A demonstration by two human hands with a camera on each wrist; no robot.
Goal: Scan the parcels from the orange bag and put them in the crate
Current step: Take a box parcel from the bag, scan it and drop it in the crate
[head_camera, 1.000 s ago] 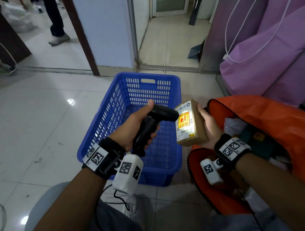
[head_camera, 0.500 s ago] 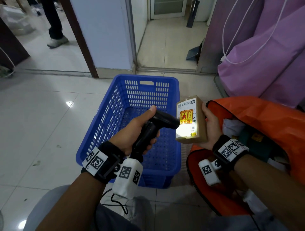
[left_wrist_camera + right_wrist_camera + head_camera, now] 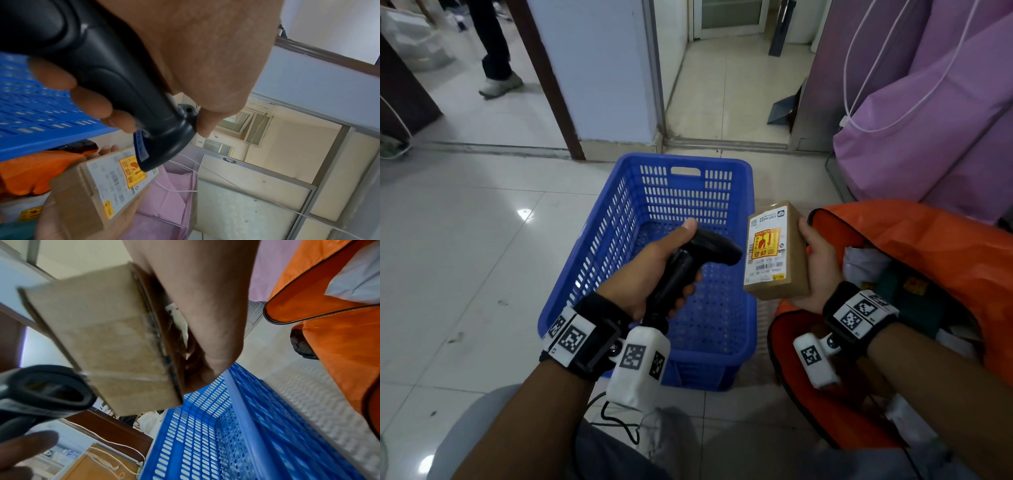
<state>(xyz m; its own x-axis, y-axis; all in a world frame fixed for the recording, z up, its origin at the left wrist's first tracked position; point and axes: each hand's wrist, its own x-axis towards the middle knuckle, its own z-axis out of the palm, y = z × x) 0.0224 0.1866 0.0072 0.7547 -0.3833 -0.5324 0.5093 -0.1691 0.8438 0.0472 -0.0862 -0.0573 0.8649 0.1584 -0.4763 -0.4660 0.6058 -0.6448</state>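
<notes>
Right now my left hand (image 3: 654, 270) is wrapped round the barcode scanner (image 3: 700, 255), and my right hand (image 3: 815, 267) clasps the cardboard parcel (image 3: 777, 253) upright, label facing the scanner; the blue crate (image 3: 640, 164) sits below-left of the parcel, nearest my right.

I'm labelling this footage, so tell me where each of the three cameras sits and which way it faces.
Head: worn on the head, looking forward and down at the blue crate; both forearms and hands show.
Left wrist: looks along the left hand gripping the scanner.
Right wrist: looks along the right hand holding the parcel.
Shared: both wrist views show the scanner, parcel and crate.
</notes>
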